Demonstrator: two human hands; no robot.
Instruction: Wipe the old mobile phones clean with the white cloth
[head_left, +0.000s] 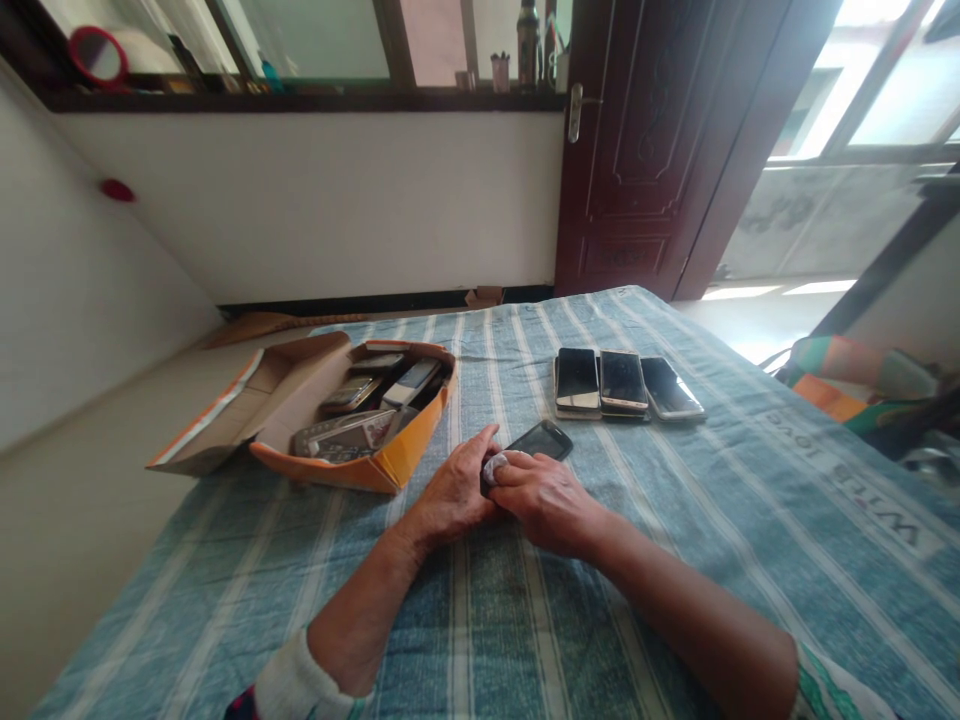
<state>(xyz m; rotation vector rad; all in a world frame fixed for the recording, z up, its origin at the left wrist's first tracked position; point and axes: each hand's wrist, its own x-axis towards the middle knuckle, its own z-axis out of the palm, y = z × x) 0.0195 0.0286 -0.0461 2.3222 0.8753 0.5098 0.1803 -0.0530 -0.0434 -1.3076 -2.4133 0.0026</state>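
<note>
My left hand [459,490] is closed around the near end of a dark mobile phone [546,440], which points away to the right just above the bed. In my right hand [551,502] a small crumpled white cloth or tissue [495,467] is pinched, pressed against the phone's near part. My fingers cover that end of the phone. To the left stands an open orange cardboard box [411,455] with several old phones [412,382] inside. Beyond my right hand, several smartphones [577,378] lie side by side in short stacks.
A blue and white striped cloth [517,620] covers the surface under everything. The box's lid flap [247,400] leans out to the left. Past the far edge are a white wall and a dark red door [637,150]. Colourful items [855,375] sit beyond the right edge.
</note>
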